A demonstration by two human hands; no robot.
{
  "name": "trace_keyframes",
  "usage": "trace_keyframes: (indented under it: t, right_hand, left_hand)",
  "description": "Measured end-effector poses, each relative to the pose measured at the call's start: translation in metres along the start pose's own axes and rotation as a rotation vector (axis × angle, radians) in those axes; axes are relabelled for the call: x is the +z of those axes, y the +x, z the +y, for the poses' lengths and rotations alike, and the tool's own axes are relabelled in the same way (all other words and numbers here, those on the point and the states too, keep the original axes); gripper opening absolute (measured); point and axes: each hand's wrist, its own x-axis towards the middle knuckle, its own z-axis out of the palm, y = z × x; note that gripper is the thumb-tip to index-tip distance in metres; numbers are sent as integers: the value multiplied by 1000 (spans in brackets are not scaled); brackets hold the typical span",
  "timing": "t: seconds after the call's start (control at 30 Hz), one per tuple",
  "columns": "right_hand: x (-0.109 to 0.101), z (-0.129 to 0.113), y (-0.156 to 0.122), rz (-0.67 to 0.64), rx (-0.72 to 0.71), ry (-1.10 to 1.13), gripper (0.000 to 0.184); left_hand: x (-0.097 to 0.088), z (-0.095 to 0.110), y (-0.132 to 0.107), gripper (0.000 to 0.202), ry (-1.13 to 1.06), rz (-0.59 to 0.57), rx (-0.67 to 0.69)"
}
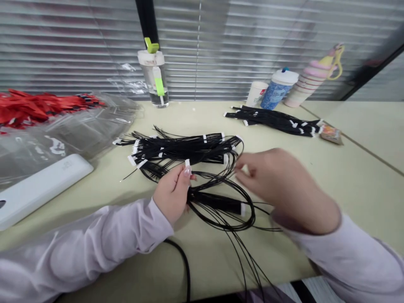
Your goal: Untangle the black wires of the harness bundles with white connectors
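Observation:
My left hand (pixel 173 191) is closed on a bundle of thin black cables (pixel 251 210), whose loops spread out to the right of it. A small white tag (pixel 187 163) sticks up by its thumb. My right hand (pixel 280 185) is over the right side of the loops, thumb and fingers pinched together, slightly blurred. Whether a strand is between its fingertips I cannot make out. Within the loops lies a flat black strip (pixel 217 202) with a white end. Loose strands hang over the table's front edge. Just beyond my left hand lies a pile of black cable bundles (pixel 186 147) with white tags.
At the left are a white power bank (pixel 47 185), clear plastic bags (pixel 82 134) and red strips (pixel 28 107). A water bottle (pixel 154 80) stands at the back. More black bundles (pixel 277 120), a small packet (pixel 330 134), a blue cup (pixel 277 90) and a striped bottle (pixel 307 82) are at the back right.

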Motion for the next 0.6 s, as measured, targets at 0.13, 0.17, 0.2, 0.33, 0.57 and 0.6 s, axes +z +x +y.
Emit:
trace_keyframes:
  t: [0.13,0.17,0.2,0.33,0.57,0.6]
  right_hand:
    - [-22,27,1,533,291,295,9]
    - [-25,30,1,611,303,495,12]
    - [-26,31,2,654,285,718,14]
    - [-15,19,4,589,169,1318,14]
    - [16,-13,1,81,-32,775,12]
    - [19,-15,2,94,-90,700,15]
  left_hand:
    - [3,-2,3,34,-113,-6,-51]
    - [3,-3,3,34,-115,-7,-35]
    - [3,-3,4,34,-107,-2,-19]
    - [1,-1,3,34,-68,8,-5]
    - [1,3,-1,37,-214,-51,-94]
    - [0,4,-2,37,-229,-65,-106]
